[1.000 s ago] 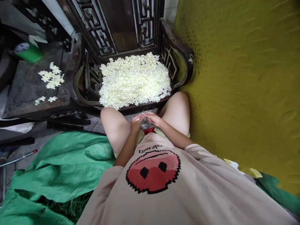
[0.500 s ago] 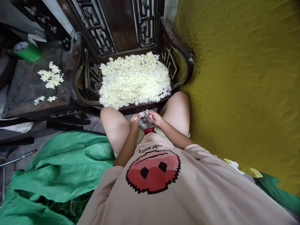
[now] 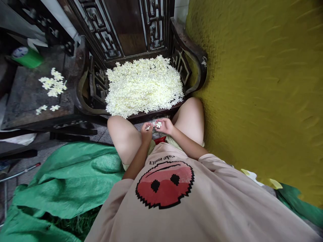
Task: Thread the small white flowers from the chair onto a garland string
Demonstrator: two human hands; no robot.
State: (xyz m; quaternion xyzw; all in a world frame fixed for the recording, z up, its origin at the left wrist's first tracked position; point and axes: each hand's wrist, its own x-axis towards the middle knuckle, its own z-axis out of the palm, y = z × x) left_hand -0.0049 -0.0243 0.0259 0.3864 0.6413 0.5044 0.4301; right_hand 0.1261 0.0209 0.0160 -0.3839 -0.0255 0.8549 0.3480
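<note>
Between my knees, both hands are close together in front of the chair seat. My left hand [image 3: 146, 132] is closed in a pinch on a small white flower [image 3: 147, 128]. My right hand [image 3: 166, 126] is cupped, its fingers curled round white flowers [image 3: 158, 124] that show at the fingertips. The fingertips of the two hands nearly meet; whether they touch I cannot tell. Just beyond them, a broad heap of white flowers [image 3: 143, 85] covers the seat of a dark carved wooden chair [image 3: 133, 40].
Left of the chair, a dark wooden table [image 3: 22, 97] bears a few loose flowers [image 3: 54, 84] and a green roll [image 3: 27, 57]. A green woven sack [image 3: 75, 174] lies at my left, with green strands [image 3: 75, 222] in its opening. A yellow textured sheet [image 3: 252, 84] stands close on my right.
My right hand has moved slightly left, towards my left hand, and turned so that its flowers show more. The view has shifted a little.
</note>
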